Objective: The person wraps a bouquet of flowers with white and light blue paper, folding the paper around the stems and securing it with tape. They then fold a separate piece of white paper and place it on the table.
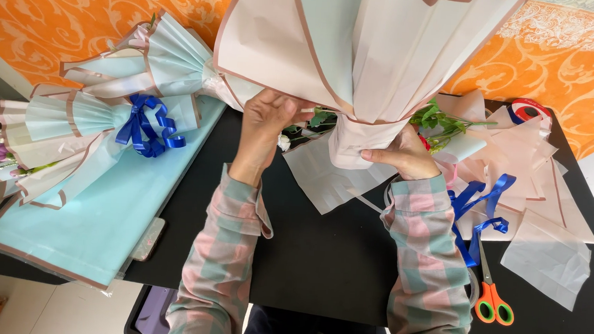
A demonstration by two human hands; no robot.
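A large bouquet wrapped in pale pink and mint paper with brown edging (357, 48) stands upright at the top centre of the frame, above the black tabletop (319, 256). The right hand (402, 155) is closed around its narrow gathered neck from the right. The left hand (266, 114), fingers curled, pinches the wrap's lower left edge. The paper fans upward in broad pleats.

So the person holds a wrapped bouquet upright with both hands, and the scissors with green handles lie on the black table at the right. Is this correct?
Not quite: the head view shows the scissors have orange handles with green lining, not green handles. The rest holds: left hand and right hand hold the bouquet above the black table.
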